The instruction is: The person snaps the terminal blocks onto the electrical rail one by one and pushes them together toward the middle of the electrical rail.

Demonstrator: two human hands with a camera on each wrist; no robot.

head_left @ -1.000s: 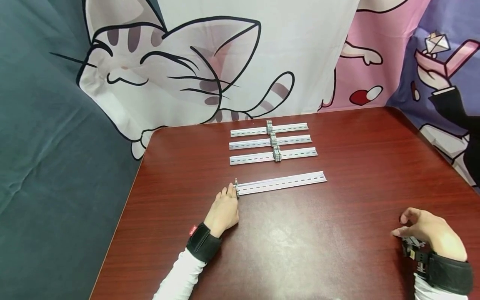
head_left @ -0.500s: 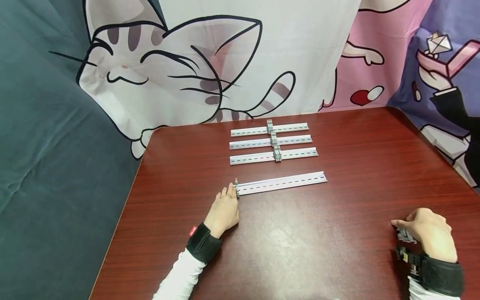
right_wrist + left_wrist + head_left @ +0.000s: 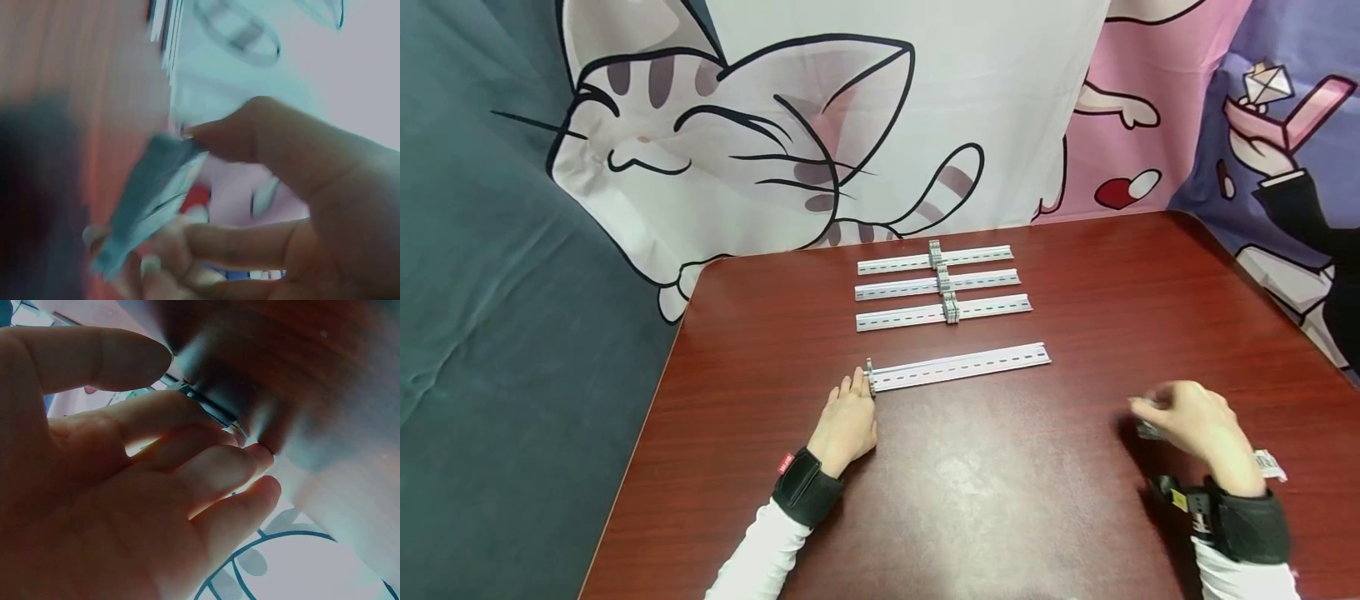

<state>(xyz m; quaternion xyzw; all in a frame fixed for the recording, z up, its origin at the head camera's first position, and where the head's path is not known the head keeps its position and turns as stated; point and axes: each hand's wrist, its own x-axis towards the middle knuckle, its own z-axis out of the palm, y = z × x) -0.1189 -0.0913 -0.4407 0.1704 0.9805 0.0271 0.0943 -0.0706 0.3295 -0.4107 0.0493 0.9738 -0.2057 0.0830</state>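
Note:
My left hand (image 3: 847,423) lies at the left end of the nearest slotted DIN rail (image 3: 962,367), its fingers nearly straight. Their tips touch a thin grey terminal block (image 3: 870,377) standing on that end. In the left wrist view, the extended fingers (image 3: 219,475) reach a dark edge just above the table. On the right, my right hand (image 3: 1197,425) is raised over the table, pinching a grey terminal block (image 3: 153,200) between thumb and fingertips. Motion blurs that block in the right wrist view.
Behind lie three more DIN rails, the front one (image 3: 902,317) and two beyond it, each with terminal blocks (image 3: 951,307) clustered mid-length. A pale grey piece (image 3: 1270,464) lies beside my right wrist. Printed cloth (image 3: 1000,100) hangs along the table's back edge.
My right hand has picked up the terminal block and moved left and away from me with it, uncovering the pale piece by its wrist. My left hand stays in place.

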